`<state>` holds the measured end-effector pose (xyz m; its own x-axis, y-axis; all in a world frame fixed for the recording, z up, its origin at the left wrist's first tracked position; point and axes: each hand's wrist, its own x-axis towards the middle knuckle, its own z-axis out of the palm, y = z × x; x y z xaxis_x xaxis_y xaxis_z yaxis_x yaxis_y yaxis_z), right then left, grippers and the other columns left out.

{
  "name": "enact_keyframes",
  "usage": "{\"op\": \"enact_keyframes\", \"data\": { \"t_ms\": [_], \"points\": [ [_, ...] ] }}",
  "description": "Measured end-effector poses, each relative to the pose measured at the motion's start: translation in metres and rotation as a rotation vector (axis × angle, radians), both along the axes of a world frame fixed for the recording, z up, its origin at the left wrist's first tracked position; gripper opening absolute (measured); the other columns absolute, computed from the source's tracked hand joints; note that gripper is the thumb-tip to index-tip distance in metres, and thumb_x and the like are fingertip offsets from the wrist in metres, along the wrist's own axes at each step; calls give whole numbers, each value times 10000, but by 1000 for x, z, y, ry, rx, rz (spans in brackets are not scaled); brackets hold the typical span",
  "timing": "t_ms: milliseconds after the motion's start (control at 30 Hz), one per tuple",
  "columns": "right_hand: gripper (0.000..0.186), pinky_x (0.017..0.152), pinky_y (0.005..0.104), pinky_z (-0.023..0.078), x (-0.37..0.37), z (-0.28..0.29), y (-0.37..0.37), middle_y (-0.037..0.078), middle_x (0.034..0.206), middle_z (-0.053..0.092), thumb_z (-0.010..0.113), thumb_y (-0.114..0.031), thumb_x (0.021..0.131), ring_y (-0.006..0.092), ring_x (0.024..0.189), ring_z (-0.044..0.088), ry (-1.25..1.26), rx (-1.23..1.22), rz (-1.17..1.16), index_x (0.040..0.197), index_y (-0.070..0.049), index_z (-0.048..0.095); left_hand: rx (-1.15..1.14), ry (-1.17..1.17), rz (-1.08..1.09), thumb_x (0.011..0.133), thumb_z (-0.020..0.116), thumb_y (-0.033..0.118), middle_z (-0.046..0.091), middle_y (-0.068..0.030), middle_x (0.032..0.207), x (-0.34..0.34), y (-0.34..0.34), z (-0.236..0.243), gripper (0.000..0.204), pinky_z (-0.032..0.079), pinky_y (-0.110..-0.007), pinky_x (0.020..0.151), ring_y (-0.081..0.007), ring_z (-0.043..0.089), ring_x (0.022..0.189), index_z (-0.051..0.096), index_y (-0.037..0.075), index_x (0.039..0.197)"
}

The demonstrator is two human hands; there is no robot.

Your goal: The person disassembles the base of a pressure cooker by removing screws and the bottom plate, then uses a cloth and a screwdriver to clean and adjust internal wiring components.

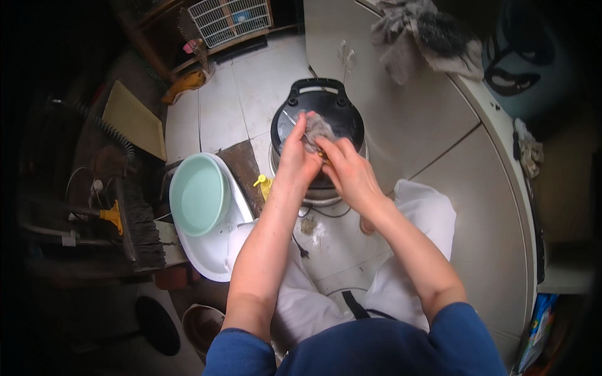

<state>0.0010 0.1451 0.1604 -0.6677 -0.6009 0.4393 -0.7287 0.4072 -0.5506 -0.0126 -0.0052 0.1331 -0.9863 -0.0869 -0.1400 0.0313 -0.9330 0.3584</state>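
Note:
Both my hands are together over a black round appliance (353, 119), which has a loop handle at its far side and stands on the floor between my legs. A crumpled grey rag (320, 127) is bunched in my left hand (299, 158), its thumb stretched along the cloth. My right hand (348, 168) pinches at the near edge of the rag with bent fingers. A thin shiny rod (289, 117) sticks out past the left thumb; its other end is hidden. Something small and yellow shows between the hands, too small to name.
On the left, a pale green basin (199, 194) sits in a white tub (216, 262). A yellow-topped bottle (263, 184) stands beside my left forearm. A broom (141, 222) lies farther left. Grey cabinet panels (433, 113) border the right, with dirty rags (401, 37) on top.

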Motion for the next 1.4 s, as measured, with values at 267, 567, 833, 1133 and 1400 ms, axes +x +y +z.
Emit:
{"op": "enact_keyframes", "data": {
  "t_ms": [267, 567, 833, 1133, 1400],
  "points": [
    [304, 604, 338, 458, 22, -45, 55, 88, 812, 588, 536, -83, 921, 224, 715, 591, -521, -383, -131, 1222, -66, 576, -535, -161, 555, 904, 582, 101, 606, -63, 862, 3, -71, -18, 170, 467, -264, 578, -140, 579, 705, 581, 21, 1053],
    [273, 616, 280, 465, 57, -139, 98, 66, 726, 647, 596, -162, 899, 130, 656, 574, -942, -340, -446, 1113, -1, 652, -1505, -590, 175, 775, 752, 168, 676, -124, 863, 29, -105, -105, 363, 515, -321, 686, -188, 643, 749, 610, -42, 1034],
    [270, 789, 417, 495, 62, -131, 96, 122, 946, 699, 602, -274, 860, 320, 910, 648, -820, -148, -559, 1092, -172, 693, -1493, -604, 29, 694, 831, 99, 645, -121, 922, 60, -56, -94, 519, 514, -297, 716, -181, 628, 776, 523, -52, 1083],
    [247, 710, 363, 485, 64, -131, 92, 83, 792, 682, 602, -247, 876, 242, 764, 643, -857, -118, -591, 1080, -145, 698, -1226, -586, -78, 762, 780, 71, 663, -128, 944, 56, -67, -105, 434, 532, -311, 728, -201, 650, 780, 547, -95, 1088],
    [214, 735, 409, 491, 68, -127, 89, 109, 860, 690, 592, -241, 882, 314, 827, 649, -680, -106, -613, 1033, -138, 703, -1446, -640, 170, 899, 655, 310, 615, -203, 1142, 37, -78, -124, 577, 486, -359, 876, -273, 618, 1018, 438, -57, 1288]
  ]
}}
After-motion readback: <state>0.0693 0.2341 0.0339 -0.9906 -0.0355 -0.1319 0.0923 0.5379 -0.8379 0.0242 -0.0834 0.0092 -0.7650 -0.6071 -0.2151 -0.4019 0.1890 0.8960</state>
